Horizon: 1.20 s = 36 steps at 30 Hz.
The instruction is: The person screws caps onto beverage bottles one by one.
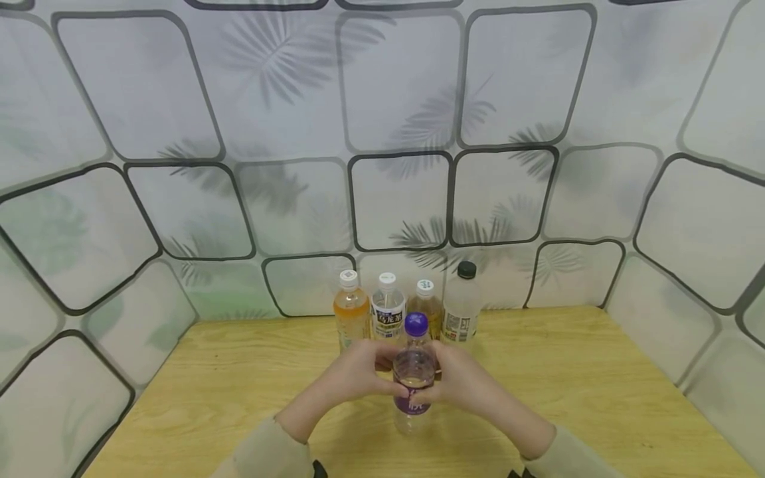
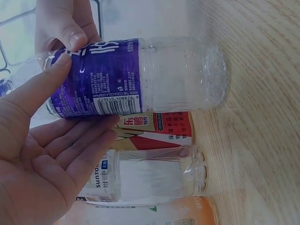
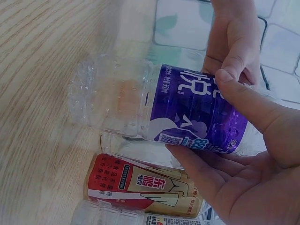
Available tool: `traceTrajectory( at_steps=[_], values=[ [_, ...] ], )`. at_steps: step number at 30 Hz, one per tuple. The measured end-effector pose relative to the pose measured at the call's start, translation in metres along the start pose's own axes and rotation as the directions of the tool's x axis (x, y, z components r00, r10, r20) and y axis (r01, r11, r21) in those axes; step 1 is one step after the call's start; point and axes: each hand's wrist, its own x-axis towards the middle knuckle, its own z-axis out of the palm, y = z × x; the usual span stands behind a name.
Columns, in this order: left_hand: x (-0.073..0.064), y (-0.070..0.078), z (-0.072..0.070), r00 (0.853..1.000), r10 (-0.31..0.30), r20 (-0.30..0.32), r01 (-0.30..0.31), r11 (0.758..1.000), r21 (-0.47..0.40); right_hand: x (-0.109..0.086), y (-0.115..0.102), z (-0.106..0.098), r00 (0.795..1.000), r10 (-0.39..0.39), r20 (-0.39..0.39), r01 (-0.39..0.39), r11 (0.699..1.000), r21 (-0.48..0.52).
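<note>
A clear plastic water bottle (image 1: 414,368) with a purple cap and purple label stands upright between both hands in the head view. My left hand (image 1: 366,373) grips its left side, thumb across the label (image 2: 112,79) and fingers behind. From the right, my right hand (image 1: 459,377) holds it the same way; the two thumb tips nearly meet at the front. In the right wrist view the label (image 3: 187,110) shows white characters. Whether the base touches the table cannot be told. Close behind stands a red-and-gold labelled bottle (image 3: 145,183), partly hidden by the water bottle.
Behind the hands, a row holds an orange drink bottle (image 1: 351,312), an oolong tea bottle (image 1: 388,317), a white-capped amber drink bottle (image 1: 425,304) and a black-capped bottle (image 1: 460,312). They stand on a wood-grain table (image 1: 239,385) near a patterned cloth backdrop (image 1: 394,206).
</note>
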Motion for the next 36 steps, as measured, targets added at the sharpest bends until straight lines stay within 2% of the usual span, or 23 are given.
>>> traceTrajectory(
  at_steps=[9,16,29,33,36],
  values=[
    [-0.001,-0.001,0.002,1.000,0.016,-0.013,-0.017,1.000,-0.013,-0.001,0.004,0.001,1.000,-0.026,-0.004,0.026,0.999,0.023],
    [-0.003,-0.001,0.002,1.000,0.010,-0.020,-0.011,0.998,-0.055,-0.003,0.007,0.006,0.999,0.008,-0.043,-0.006,0.999,0.045],
    [0.001,0.000,0.012,0.999,0.012,-0.042,-0.015,0.997,-0.076,-0.013,0.023,0.008,0.987,-0.061,-0.146,0.075,0.992,0.098],
    [0.004,0.006,0.017,0.998,-0.006,-0.062,0.002,0.998,-0.060,-0.018,0.025,0.004,0.986,-0.038,-0.162,0.056,0.993,0.108],
    [0.007,0.009,0.023,0.997,-0.027,-0.071,0.022,0.997,-0.080,-0.023,0.027,0.001,0.984,-0.005,-0.179,0.024,0.994,0.103]
  ],
)
